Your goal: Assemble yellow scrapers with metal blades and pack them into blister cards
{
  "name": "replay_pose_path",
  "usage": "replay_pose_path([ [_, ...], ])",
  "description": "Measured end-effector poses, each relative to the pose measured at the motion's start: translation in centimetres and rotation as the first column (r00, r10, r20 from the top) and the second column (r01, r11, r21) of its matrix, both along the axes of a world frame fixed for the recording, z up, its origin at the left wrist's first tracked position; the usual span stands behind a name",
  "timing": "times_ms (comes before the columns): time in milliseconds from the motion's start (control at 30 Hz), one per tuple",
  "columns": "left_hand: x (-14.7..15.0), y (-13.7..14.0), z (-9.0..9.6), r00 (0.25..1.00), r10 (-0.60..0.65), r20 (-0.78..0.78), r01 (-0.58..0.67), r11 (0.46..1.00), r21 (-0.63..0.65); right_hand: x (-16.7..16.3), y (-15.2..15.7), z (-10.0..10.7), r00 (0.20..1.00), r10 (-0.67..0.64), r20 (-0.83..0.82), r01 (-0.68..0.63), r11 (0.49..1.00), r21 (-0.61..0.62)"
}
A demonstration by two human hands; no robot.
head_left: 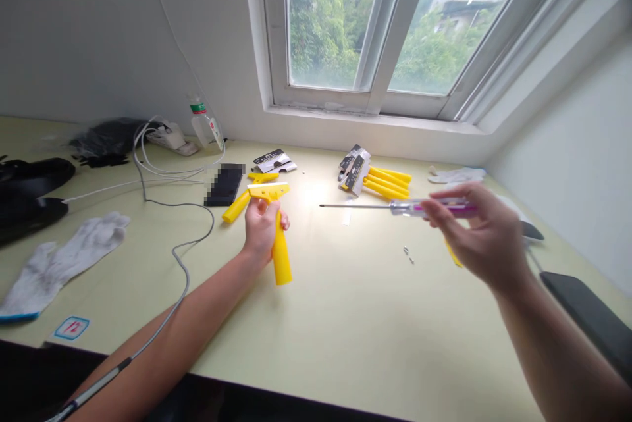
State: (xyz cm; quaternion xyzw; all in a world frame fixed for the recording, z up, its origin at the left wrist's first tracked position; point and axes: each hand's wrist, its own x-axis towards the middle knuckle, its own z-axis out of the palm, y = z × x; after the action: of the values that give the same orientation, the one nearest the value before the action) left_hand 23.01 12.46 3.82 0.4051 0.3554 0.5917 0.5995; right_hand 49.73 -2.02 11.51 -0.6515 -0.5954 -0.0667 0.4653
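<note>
My left hand point(261, 228) is wrapped round a yellow scraper point(282, 257), its wide head with a pale strip on top and its handle pointing down toward me. In my right hand point(486, 231) is a screwdriver point(405, 207) with a clear and purple handle; its thin shaft lies level and points left, its tip apart from the scraper. Behind my left hand, a second yellow scraper point(236, 207) rests on the table. A few small screws point(409, 255) lie left of my right hand. Part of a yellow piece point(453, 254) shows below that hand, the rest hidden.
Several yellow handles point(388, 184) lie beside black-and-white cards point(355, 172) near the window. Another card point(274, 161), a black box point(226, 185), a bottle point(205, 126) and cables point(162, 202) are at the back left. White gloves point(69, 257) lie left, a dark phone-like slab point(587, 316) right.
</note>
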Motion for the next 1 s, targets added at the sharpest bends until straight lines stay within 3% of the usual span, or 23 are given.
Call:
replay_pose_path([
  [133, -0.7, 0.2, 1.0, 1.0, 0.01, 0.003, -0.01, 0.999, 0.051, -1.8, -2.8, -5.8, 0.989, 0.066, 0.13, -0.045, 0.986, -0.159],
  [233, -0.1, -1.5, 1.3, 0.991, -0.108, -0.078, 0.114, 0.991, 0.077, -2.8, -5.1, -9.0, 0.953, 0.149, 0.264, -0.054, 0.94, -0.336],
  [300, 0.5, -3.2, 1.4, 0.963, -0.224, -0.148, 0.236, 0.969, 0.072, -3.1, -6.0, -10.0, 0.924, 0.204, 0.323, -0.04, 0.892, -0.45],
  [433, 1.4, -6.9, 1.3, 0.818, -0.526, -0.233, 0.545, 0.838, 0.025, -3.0, -6.2, -9.9, 0.887, 0.267, 0.376, -0.008, 0.825, -0.565],
  [533, 1.3, -8.8, 1.1, 0.722, -0.654, -0.224, 0.669, 0.743, -0.012, -2.5, -5.1, -9.0, 0.868, 0.32, 0.379, -0.037, 0.805, -0.592],
  [667, 0.7, -9.9, 1.0, 0.726, -0.651, -0.221, 0.662, 0.749, -0.033, -1.8, -2.5, -7.8, 0.867, 0.334, 0.369, -0.068, 0.814, -0.576],
  [767, 0.3, -10.7, 1.7, 0.741, -0.636, -0.214, 0.647, 0.762, -0.024, -2.7, 0.3, -7.0, 0.851, 0.41, 0.329, -0.168, 0.805, -0.569],
  [833, 0.1, -11.3, 2.6, 0.736, -0.648, -0.199, 0.659, 0.752, -0.011, -4.1, 2.3, -6.4, 0.801, 0.536, 0.266, -0.293, 0.739, -0.607],
  [933, 0.0, -12.1, 3.7, 0.703, -0.693, -0.164, 0.702, 0.712, -0.003, -6.5, 5.7, -6.0, 0.666, 0.719, 0.199, -0.442, 0.595, -0.671],
  [967, -0.1, -12.3, 3.9, 0.694, -0.703, -0.155, 0.712, 0.703, -0.003, -7.1, 6.9, -6.0, 0.638, 0.741, 0.207, -0.456, 0.581, -0.674],
  [1000, -0.1, -12.3, 3.9, 0.691, -0.707, -0.15, 0.714, 0.7, -0.006, -7.7, 8.2, -6.1, 0.656, 0.721, 0.224, -0.438, 0.606, -0.664],
])
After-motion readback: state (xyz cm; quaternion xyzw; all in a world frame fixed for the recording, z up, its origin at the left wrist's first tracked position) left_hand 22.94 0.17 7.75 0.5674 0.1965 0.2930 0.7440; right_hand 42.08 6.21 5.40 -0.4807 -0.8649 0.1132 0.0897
